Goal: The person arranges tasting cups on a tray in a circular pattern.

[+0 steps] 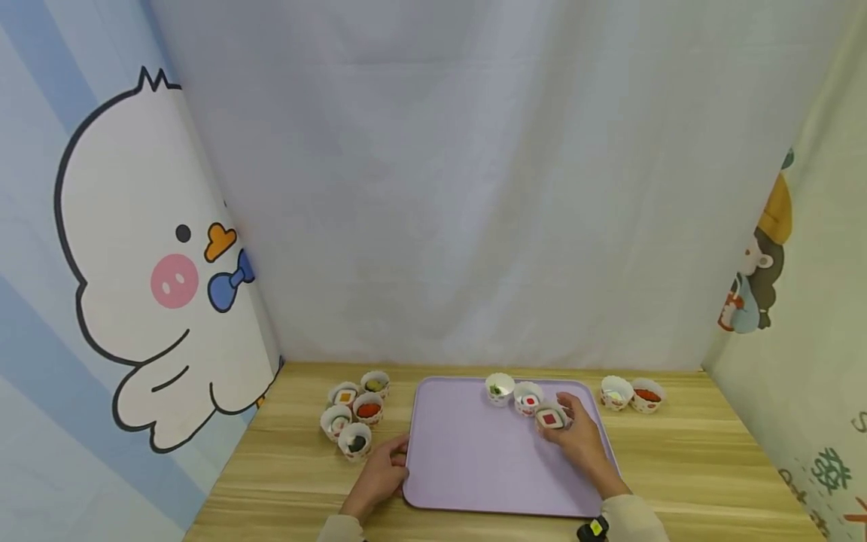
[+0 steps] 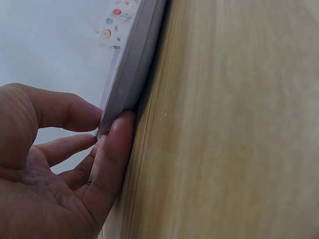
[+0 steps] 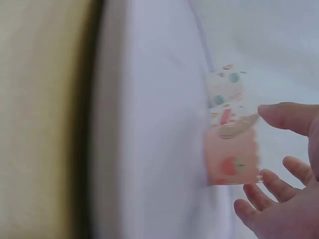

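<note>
Cup holding red-and-white piece, right hand around it, grip unclear, left hand pinching tray

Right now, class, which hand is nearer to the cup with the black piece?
Left. The left hand is close to that cup, at the tray's left edge; the right hand is farther off, over the tray's right side.
</note>
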Available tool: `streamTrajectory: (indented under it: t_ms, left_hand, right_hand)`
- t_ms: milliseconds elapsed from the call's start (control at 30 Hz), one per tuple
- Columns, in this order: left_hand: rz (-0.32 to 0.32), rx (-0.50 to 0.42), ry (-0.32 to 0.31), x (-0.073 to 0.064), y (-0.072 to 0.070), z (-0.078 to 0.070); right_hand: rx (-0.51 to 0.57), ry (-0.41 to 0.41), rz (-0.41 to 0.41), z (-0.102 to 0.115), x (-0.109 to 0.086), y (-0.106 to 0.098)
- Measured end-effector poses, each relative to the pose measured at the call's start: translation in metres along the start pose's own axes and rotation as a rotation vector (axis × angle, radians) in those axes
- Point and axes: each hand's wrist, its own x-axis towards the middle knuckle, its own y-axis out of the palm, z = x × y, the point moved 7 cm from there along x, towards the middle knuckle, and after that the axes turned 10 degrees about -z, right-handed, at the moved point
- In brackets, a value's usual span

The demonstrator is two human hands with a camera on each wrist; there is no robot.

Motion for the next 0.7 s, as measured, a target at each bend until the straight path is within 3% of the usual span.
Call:
streamTrajectory:
  t_ms: [400,700]
  left_hand:
    - [-0.004,-0.004,-0.008,0.000,0.000,0.004]
    - [-0.001,0.001,-0.016,0.001,-0.001,0.003]
  right_hand:
    - [0.016,-0.072,0.016,0.044,-0.001,-0.037]
    - [-0.005,-0.160,0.005,0.060,0.002,-0.067]
